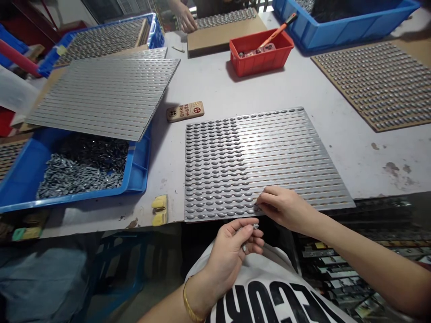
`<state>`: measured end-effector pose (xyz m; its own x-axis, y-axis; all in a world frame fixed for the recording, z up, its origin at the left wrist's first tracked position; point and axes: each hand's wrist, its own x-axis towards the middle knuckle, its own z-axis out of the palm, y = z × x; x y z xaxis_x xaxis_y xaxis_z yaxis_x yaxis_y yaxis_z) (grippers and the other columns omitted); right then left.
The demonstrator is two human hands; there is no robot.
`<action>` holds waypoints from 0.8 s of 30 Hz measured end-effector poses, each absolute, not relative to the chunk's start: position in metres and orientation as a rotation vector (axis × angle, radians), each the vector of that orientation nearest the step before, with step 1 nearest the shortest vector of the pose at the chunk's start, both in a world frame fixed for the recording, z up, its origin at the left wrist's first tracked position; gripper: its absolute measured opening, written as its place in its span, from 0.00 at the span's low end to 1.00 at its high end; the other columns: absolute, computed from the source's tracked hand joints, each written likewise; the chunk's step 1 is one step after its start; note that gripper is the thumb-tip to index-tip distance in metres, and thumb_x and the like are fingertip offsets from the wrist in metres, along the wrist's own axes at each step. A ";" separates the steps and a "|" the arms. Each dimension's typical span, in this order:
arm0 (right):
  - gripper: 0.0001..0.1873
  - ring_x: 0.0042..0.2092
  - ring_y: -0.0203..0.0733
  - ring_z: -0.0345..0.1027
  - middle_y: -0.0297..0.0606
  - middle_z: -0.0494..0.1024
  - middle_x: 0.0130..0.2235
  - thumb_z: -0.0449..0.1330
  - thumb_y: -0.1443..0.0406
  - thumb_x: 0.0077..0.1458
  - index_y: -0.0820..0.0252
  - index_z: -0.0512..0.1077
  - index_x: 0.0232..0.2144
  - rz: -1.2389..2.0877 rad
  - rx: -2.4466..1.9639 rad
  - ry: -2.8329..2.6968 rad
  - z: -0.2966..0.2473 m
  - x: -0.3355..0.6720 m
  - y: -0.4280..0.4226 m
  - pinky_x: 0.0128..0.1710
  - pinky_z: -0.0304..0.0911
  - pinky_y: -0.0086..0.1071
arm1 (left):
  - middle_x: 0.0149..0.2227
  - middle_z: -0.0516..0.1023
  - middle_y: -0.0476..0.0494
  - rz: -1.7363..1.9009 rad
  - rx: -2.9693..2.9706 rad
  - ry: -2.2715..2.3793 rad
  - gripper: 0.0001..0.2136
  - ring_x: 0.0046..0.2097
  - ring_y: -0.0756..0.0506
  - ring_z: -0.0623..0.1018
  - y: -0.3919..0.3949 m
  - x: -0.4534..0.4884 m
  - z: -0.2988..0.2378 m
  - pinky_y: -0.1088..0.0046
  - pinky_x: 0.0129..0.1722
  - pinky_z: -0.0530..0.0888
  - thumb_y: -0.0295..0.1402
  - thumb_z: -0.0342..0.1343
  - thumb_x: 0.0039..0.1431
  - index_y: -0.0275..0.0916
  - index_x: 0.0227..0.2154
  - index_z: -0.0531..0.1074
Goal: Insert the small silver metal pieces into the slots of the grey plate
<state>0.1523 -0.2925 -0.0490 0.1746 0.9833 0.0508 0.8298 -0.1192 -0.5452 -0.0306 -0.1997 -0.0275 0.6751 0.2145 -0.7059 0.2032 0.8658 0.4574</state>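
A grey slotted board lies on the table in front of me. Its left part carries rows of small grey oval pieces, and one row runs along the far edge. My right hand is closed in a pinch over the board's near edge, fingertips at a small grey oval piece beside the filled columns. Below that edge, my left hand is palm up with curled fingers. Between its thumb and forefinger shows the tip of a small grey piece; another pokes out lower among the fingers.
A blue bin of loose grey pieces stands left, with slotted boards resting over it. Nearby are a wooden block, yellow blocks, a red box, a filled board and another blue bin. Someone's hand works opposite.
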 end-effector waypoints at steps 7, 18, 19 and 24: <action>0.09 0.33 0.38 0.64 0.36 0.70 0.31 0.53 0.70 0.61 0.59 0.69 0.30 0.486 -1.980 -1.673 -0.050 0.153 -0.294 0.31 0.57 0.29 | 0.31 0.79 0.41 0.025 0.563 0.876 0.07 0.31 0.49 0.78 -0.200 -0.024 -0.024 0.74 0.34 0.75 0.29 0.61 0.55 0.33 0.35 0.71; 0.07 0.32 0.37 0.67 0.37 0.74 0.32 0.55 0.65 0.63 0.58 0.72 0.38 0.656 -1.783 -1.457 -0.025 0.149 -0.299 0.30 0.61 0.28 | 0.31 0.78 0.43 0.096 0.575 0.907 0.09 0.31 0.51 0.76 -0.200 -0.017 -0.021 0.74 0.34 0.76 0.29 0.65 0.50 0.34 0.33 0.72; 0.07 0.32 0.36 0.67 0.37 0.75 0.32 0.54 0.65 0.63 0.58 0.72 0.38 0.722 -1.728 -1.423 -0.021 0.148 -0.300 0.30 0.62 0.28 | 0.31 0.77 0.44 0.106 0.582 0.901 0.09 0.31 0.51 0.76 -0.200 -0.016 -0.021 0.74 0.34 0.76 0.29 0.66 0.50 0.34 0.32 0.72; 0.09 0.39 0.37 0.71 0.39 0.77 0.38 0.54 0.67 0.64 0.56 0.74 0.41 0.913 -1.463 -1.359 -0.014 0.143 -0.301 0.38 0.67 0.30 | 0.27 0.75 0.46 0.120 0.556 0.835 0.09 0.29 0.51 0.74 -0.196 -0.013 -0.019 0.76 0.31 0.74 0.30 0.65 0.50 0.33 0.32 0.73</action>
